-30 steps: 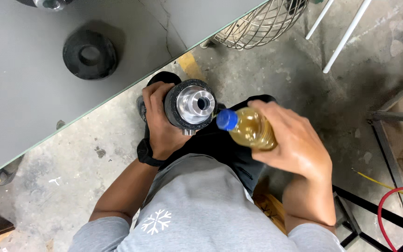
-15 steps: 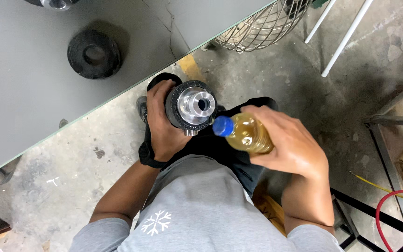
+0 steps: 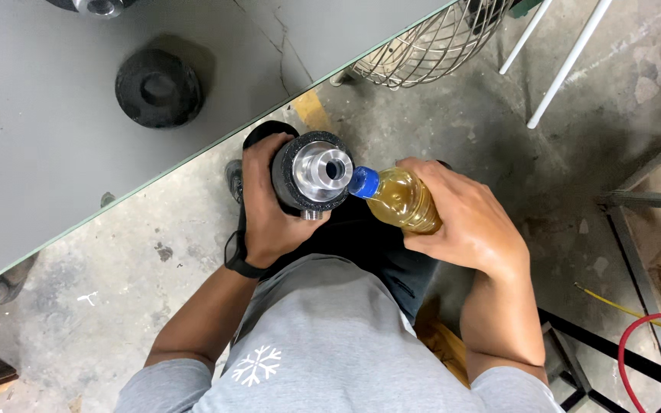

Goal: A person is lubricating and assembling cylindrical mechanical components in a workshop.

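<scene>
**Bottle tipped toward a metal-cored cylinder, over a workshop floor**

A stained concrete floor point(image 3: 437, 115) fills the view, with a grey table point(image 3: 55, 191) slanting across the upper left.

The right hand point(image 3: 464, 218) is wrapped around a plastic bottle point(image 3: 403, 200) of amber liquid, fingers closed over its body. The bottle lies nearly level, its long axis running from the palm toward the upper left, so the blue cap point(image 3: 363, 182) points away from the hand and leads. The cap sits just beside, perhaps touching, the rim of a black cylinder point(image 3: 311, 174) with a shiny metal core and a round hole in its face. Whether the cap is on tight cannot be told.

The left hand point(image 3: 265, 210) grips that cylinder from the side, fingers curled round its black wall, a dark band at the wrist. The cylinder's open face looks up at the camera, held in front of the person's waist, clear of the table edge.

Farther out, a black round block point(image 3: 158, 86) rests on the table. A wire fan guard point(image 3: 430, 46) stands past the table's corner, white rods point(image 3: 568, 65) lean beside it, and a red hose point(image 3: 644, 344) curls at lower right.
</scene>
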